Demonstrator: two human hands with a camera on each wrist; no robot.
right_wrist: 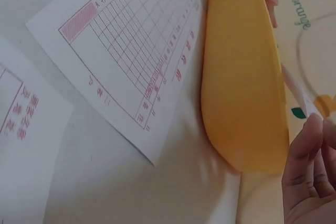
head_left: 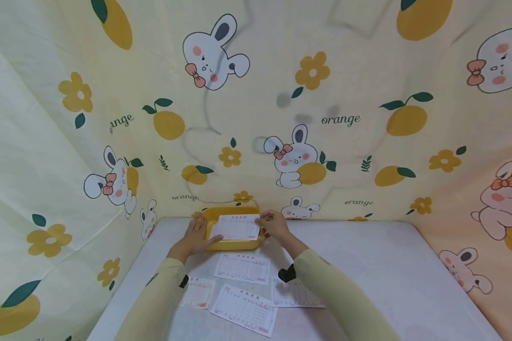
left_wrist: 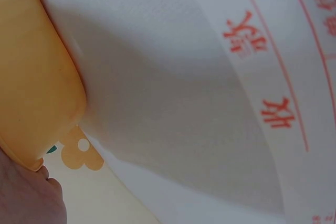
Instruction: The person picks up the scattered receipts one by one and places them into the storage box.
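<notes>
A yellow plastic tray (head_left: pixel 234 245) stands at the back of the table, against the curtain. Over it lies a white printed form (head_left: pixel 239 227), its face turned up. My right hand (head_left: pixel 277 226) pinches that form by its right edge; in the right wrist view thumb and fingertips meet on the slip's edge (right_wrist: pixel 299 90) beside the tray wall (right_wrist: pixel 241 72). My left hand (head_left: pixel 192 240) rests along the tray's left side, fingers straight, thumb reaching over the front rim near the form's lower left corner. Only part of this hand (left_wrist: pixel 31 195) shows in the left wrist view.
Several printed forms lie on the table in front of the tray: one nearest it (head_left: pixel 243 268), one at the left (head_left: pixel 198 292), one in front (head_left: pixel 245 310), and one at the right (head_left: pixel 296 294), partly under the right sleeve. A patterned curtain (head_left: pixel 256 180) encloses the table (head_left: pixel 367 270).
</notes>
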